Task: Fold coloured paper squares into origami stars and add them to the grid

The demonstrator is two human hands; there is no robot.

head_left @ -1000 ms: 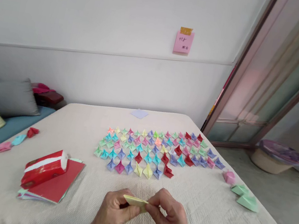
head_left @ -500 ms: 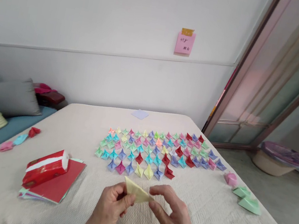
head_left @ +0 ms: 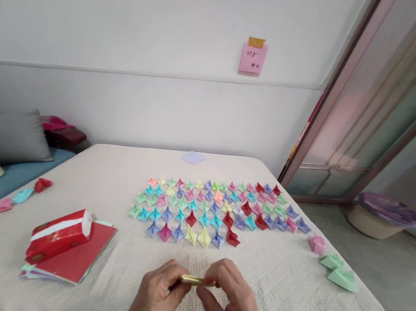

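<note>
Between my two hands is a small folded piece of pale yellow paper (head_left: 192, 280), seen nearly edge-on as a narrow strip. My left hand (head_left: 159, 293) pinches its left end between thumb and fingers. At the right end, my right hand (head_left: 228, 301) has its fingers curled over the paper, with the thumb below. Just beyond the hands stand rows of small folded paper pieces (head_left: 204, 237) in yellow, blue, red, green and pink. The hands are above the cream quilted cover (head_left: 122, 274), and the fingers hide both ends of the yellow paper.
On the left, a red tissue pack (head_left: 60, 236) lies on a stack of coloured paper (head_left: 87, 257). Green folded papers (head_left: 343, 278) and a pink one (head_left: 317, 244) lie near the right edge. A pale blue sheet (head_left: 193, 158) is at the back. A bin (head_left: 379, 220) stands on the floor.
The yellow paper has turned from showing a broad triangular face to nearly edge-on. My right hand has closed in on its right end. The view has shifted slightly.
</note>
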